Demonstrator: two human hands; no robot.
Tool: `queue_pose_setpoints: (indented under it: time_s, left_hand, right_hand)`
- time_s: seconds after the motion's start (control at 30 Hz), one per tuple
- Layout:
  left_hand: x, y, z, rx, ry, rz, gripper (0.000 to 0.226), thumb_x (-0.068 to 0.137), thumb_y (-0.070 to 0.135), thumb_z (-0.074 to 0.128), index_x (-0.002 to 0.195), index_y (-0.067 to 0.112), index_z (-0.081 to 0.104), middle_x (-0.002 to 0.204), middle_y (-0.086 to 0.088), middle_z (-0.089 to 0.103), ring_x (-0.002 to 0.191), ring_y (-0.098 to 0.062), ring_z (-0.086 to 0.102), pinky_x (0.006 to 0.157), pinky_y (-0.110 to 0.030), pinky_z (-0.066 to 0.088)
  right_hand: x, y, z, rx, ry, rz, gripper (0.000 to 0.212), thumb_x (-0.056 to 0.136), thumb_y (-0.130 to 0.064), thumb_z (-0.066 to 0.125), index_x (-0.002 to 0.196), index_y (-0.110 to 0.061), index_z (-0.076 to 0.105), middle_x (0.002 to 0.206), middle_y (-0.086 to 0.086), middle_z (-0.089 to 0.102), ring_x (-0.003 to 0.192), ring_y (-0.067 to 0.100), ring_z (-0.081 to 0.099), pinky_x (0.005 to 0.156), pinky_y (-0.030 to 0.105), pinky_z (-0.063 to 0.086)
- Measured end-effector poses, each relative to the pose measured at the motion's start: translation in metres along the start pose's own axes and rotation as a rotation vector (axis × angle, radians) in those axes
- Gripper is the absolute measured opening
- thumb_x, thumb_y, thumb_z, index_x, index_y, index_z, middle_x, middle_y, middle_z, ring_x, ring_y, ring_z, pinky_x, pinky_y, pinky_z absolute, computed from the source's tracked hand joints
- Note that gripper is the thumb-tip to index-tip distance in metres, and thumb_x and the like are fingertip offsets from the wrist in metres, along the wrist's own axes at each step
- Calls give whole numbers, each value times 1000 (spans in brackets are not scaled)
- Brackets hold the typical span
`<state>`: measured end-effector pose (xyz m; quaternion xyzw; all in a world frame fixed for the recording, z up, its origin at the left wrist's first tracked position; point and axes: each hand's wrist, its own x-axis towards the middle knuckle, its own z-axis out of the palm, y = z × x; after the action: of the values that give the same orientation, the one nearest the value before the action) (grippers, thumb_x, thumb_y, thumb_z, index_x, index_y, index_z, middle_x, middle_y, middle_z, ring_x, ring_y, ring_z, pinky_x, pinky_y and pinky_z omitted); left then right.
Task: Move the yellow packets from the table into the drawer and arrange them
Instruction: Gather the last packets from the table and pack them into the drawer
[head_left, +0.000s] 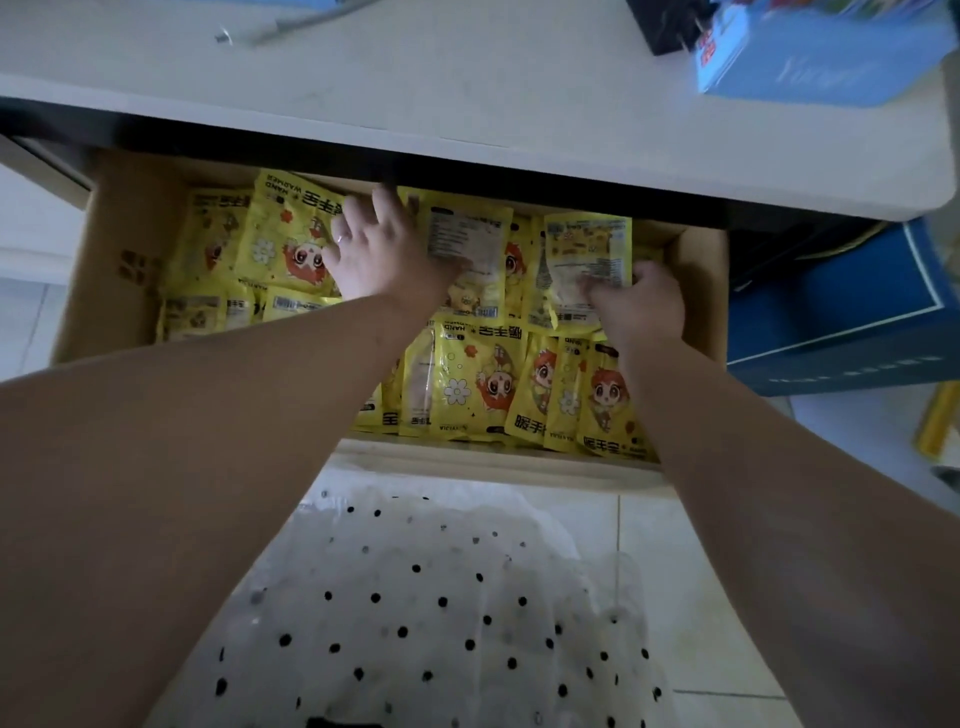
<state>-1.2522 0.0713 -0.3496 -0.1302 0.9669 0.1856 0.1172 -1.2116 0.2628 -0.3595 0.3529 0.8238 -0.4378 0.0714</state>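
Note:
The drawer (119, 291) stands pulled out under the white table (467, 93), lined with brown cardboard and filled with several yellow packets (467, 389) printed with a red-haired cartoon figure. My left hand (384, 249) lies flat with fingers spread on packets at the drawer's back middle. My right hand (644, 306) grips the lower edge of a yellow packet (587, 249) turned label side up at the back right. Another label-side-up packet (467, 244) sits between my hands.
A light blue box (821, 57) and a dark object (670, 26) sit on the table's right end. A grey cable (291, 26) lies at its back left. A dark blue box (841, 322) stands right of the drawer. My spotted white clothing (441, 597) is below.

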Motion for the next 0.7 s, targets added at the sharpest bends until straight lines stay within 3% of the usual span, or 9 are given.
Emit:
queue_pose_setpoints:
  time_s: [0.1, 0.17, 0.23, 0.3, 0.4, 0.57, 0.7]
  left_hand:
    - [-4, -1, 0, 128, 59, 206, 71, 82, 46, 64, 139, 14, 35, 146, -16, 30, 138, -35, 25, 111, -49, 20]
    - [-9, -5, 0, 209, 98, 445, 44, 87, 38, 58, 126, 18, 53, 138, -11, 41, 131, -33, 33, 107, -47, 25]
    - [-12, -11, -2, 263, 62, 642, 34, 91, 35, 53, 121, 19, 60, 136, -7, 46, 128, -32, 37, 105, -46, 27]
    - [-13, -20, 0, 335, -17, 751, 36, 94, 38, 50, 126, 26, 58, 143, -4, 43, 134, -30, 34, 107, -47, 24]
    - [-12, -31, 8, 379, -62, 807, 42, 96, 42, 45, 136, 30, 50, 151, -3, 36, 142, -28, 25, 114, -48, 18]
    - [-16, -33, 21, 375, -50, 814, 50, 98, 45, 36, 144, 26, 39, 157, -6, 28, 147, -25, 16, 118, -45, 6]
    - [-15, -30, 23, 443, -49, 815, 53, 98, 49, 28, 148, 30, 29, 159, -2, 21, 148, -23, 13, 117, -46, 7]
  right_hand:
    - [2, 3, -2, -75, 27, -6, 40, 83, -37, 69, 112, -13, 55, 103, 0, 62, 90, 18, 60, 70, 26, 43]
    - [2, 3, -3, -173, 72, -7, 58, 81, -38, 71, 127, -15, 44, 126, 7, 54, 113, 25, 54, 89, 35, 46]
    - [0, 0, -5, -350, 100, -142, 71, 81, -36, 70, 140, -17, 36, 140, 12, 41, 128, 30, 41, 104, 43, 37]
    - [-7, -4, -6, -570, 26, -394, 59, 86, -29, 65, 139, -20, 42, 142, 10, 39, 128, 29, 40, 103, 40, 36]
    - [-16, -4, -6, -776, -138, -620, 50, 89, -18, 57, 138, -19, 47, 149, 4, 35, 130, 24, 41, 99, 36, 40]
    - [-11, -1, -7, -808, -96, -556, 47, 91, -13, 53, 138, -14, 47, 148, 10, 36, 127, 27, 46, 95, 38, 46]
    - [-5, 0, -7, -856, -75, -478, 37, 91, -10, 52, 128, -9, 53, 139, 13, 42, 116, 30, 53, 84, 36, 46]
